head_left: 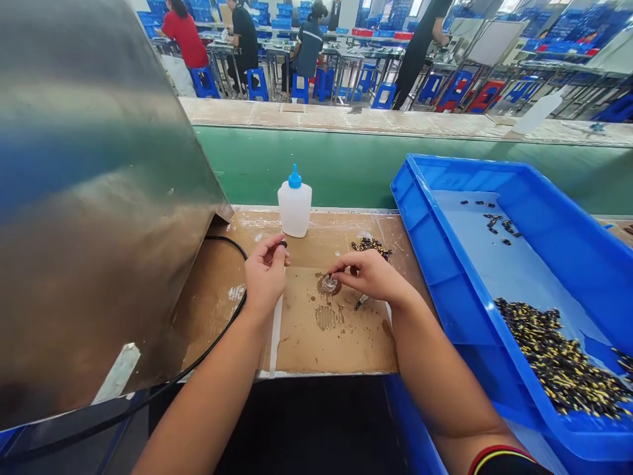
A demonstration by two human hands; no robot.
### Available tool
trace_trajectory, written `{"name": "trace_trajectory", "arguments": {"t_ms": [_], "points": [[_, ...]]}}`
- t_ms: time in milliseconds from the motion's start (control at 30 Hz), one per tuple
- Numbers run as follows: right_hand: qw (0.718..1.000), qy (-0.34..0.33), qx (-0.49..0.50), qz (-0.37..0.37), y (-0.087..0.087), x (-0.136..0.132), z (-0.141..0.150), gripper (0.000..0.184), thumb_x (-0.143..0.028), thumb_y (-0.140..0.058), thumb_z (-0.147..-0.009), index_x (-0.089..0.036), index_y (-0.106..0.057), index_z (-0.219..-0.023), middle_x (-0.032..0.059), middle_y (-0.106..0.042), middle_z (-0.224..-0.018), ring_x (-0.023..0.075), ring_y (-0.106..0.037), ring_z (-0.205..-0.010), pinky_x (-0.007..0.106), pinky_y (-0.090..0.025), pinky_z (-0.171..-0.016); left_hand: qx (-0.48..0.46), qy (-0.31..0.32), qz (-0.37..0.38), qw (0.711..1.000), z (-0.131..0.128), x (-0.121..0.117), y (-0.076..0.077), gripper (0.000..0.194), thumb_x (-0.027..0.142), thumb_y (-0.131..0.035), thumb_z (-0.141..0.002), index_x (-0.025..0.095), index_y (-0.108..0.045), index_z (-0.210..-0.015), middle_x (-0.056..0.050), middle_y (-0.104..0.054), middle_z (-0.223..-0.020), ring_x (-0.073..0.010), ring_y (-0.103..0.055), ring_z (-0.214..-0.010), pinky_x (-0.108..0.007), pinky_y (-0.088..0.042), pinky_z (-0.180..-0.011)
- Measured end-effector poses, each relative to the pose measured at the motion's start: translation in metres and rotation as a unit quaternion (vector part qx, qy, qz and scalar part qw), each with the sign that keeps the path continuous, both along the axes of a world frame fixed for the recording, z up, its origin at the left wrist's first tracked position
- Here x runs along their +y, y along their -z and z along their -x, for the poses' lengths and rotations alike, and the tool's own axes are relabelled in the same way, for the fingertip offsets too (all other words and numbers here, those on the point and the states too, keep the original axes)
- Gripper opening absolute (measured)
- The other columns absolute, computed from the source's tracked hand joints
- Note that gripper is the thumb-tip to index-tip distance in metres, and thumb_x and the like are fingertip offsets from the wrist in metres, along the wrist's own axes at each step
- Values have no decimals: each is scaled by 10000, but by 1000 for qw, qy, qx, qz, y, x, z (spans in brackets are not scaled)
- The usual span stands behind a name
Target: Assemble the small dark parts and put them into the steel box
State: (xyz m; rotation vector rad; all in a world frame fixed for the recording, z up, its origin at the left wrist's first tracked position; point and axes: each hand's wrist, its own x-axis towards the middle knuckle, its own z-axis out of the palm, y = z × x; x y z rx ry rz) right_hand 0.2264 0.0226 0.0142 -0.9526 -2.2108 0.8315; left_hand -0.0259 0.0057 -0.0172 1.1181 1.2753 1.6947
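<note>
My left hand [266,272] is closed, with a small dark round piece [283,244] pinched between thumb and fingers. My right hand [364,272] is also closed, its fingertips pinched together over a small clear round dish [329,284] on the cardboard sheet [306,346]. Whatever those fingertips hold is too small to make out. Just below the right hand lies a small tool with a metallic end [362,301]. A pile of small black and yellow parts [372,247] sits behind that hand. Beyond both hands stands a white squeeze bottle with a blue cap [295,208].
At right a large blue bin [448,284] holds many black and yellow parts [558,356]. A metal housing [93,198] rises at left, with a black cable [232,316] beside it. A green conveyor belt [346,165] runs behind. People sit and stand at far tables.
</note>
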Motion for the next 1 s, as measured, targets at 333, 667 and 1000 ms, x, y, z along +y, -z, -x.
{"name": "trace_trajectory", "arguments": {"t_ms": [333, 667, 1000], "points": [[1000, 5, -9, -27, 1, -2, -1, 152, -165, -694, -936, -221, -835, -955, -11, -792, -827, 131, -701, -711, 254, -492, -678, -59, 45, -18, 997, -4, -2, -7, 339, 436, -846, -883, 168, -804, -1086, -62, -760, -874, -136, -708, -738, -244, -593, -676], [998, 43, 52, 19, -8, -8, 2, 90, -264, -753, -918, -214, -827, -929, 14, -794, -825, 160, -722, -724, 286, -547, -680, -95, 68, 10, 993, -7, -6, -11, 389, 437, -891, -832, 164, -832, -1103, -63, -770, -846, -138, -707, -733, -269, -605, -716], [897, 61, 382, 215, -3, -17, 39, 278, -409, -951, -866, -214, -766, -938, 52, -808, -932, 176, -770, -846, 266, -642, -743, -104, 156, 23, 982, -10, -17, -13, 353, 394, -891, -860, 208, -821, -1151, -38, -761, -831, -137, -724, -747, -234, -603, -700]]}}
